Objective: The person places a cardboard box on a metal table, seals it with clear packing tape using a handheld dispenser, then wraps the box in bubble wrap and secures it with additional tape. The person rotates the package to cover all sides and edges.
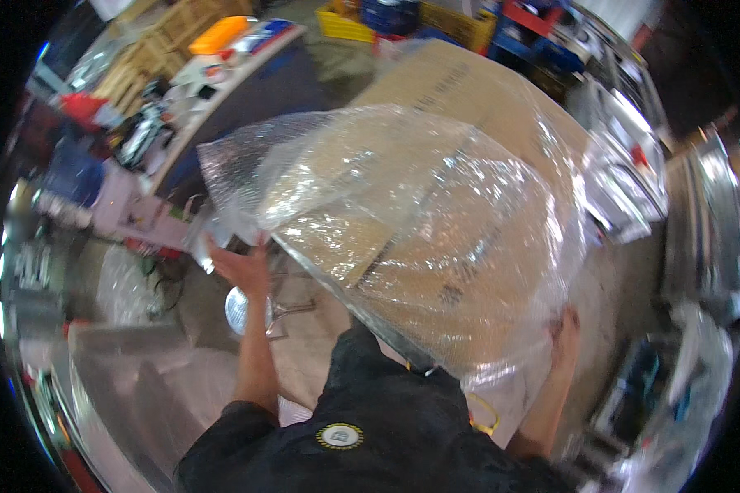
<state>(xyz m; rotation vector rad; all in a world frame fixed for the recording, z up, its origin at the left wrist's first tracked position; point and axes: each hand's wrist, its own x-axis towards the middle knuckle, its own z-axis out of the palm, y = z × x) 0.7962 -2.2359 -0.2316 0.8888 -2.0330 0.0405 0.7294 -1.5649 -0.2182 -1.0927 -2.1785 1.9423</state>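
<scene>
In front of my body lies a large flat panel of brown cardboard. Clear bubble wrap covers much of it, loose and wrinkled, with a free flap spreading toward the far left. A grey straight edge runs along the near left side of the panel. My left hand is beside the left corner of the wrap, fingers spread apart and holding nothing. At the right rim of the wrap, my right hand has its fingers curled in on the plastic. What lies under the cardboard is hidden.
A bench with an orange box and clutter stands at the far left. Beneath my left arm is a round shiny disc. Yellow crates stand at the back. Plastic-covered goods crowd the right side.
</scene>
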